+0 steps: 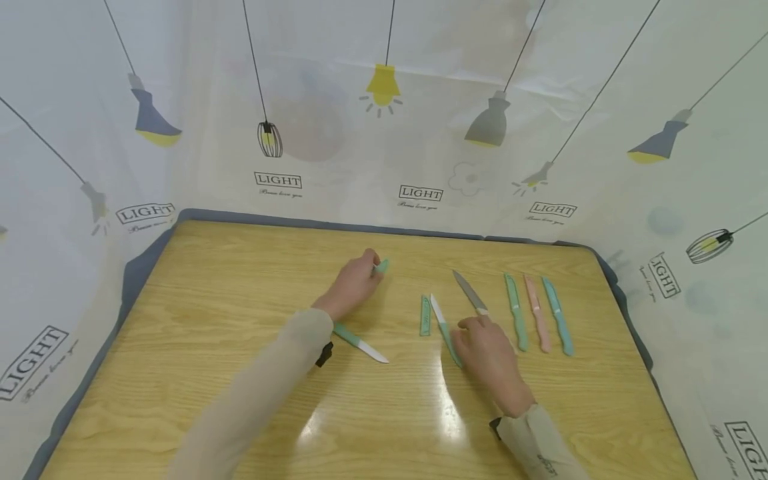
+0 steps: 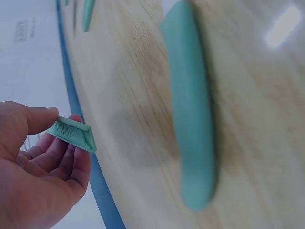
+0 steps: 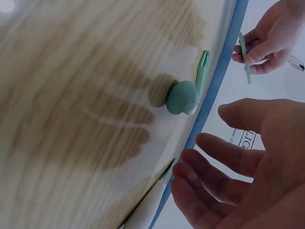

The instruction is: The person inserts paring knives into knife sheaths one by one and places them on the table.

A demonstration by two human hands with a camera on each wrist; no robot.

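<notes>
My left hand point(image 1: 355, 285) pinches a green knife sheath point(image 2: 76, 134) with raised lettering between thumb and fingers, above the table. Below that hand lies an unsheathed knife point(image 1: 373, 351) with a white blade and green handle point(image 2: 190, 105). My right hand point(image 1: 489, 357) hovers with loosely bent, parted fingers, apart from anything in the right wrist view. Nearest to it is a second white-bladed knife with a green handle point(image 3: 180, 98). Left of that knife lies another green sheath point(image 1: 425, 316). A grey-bladed knife point(image 1: 469, 291) with a pale handle lies just beyond the right hand.
At the right, a green knife point(image 1: 517, 313), a pink knife point(image 1: 537, 313) and a blue knife point(image 1: 559, 317) lie side by side with covered blades. The wooden table point(image 1: 240, 267) meets a printed curtain point(image 1: 336, 133) along its back and sides.
</notes>
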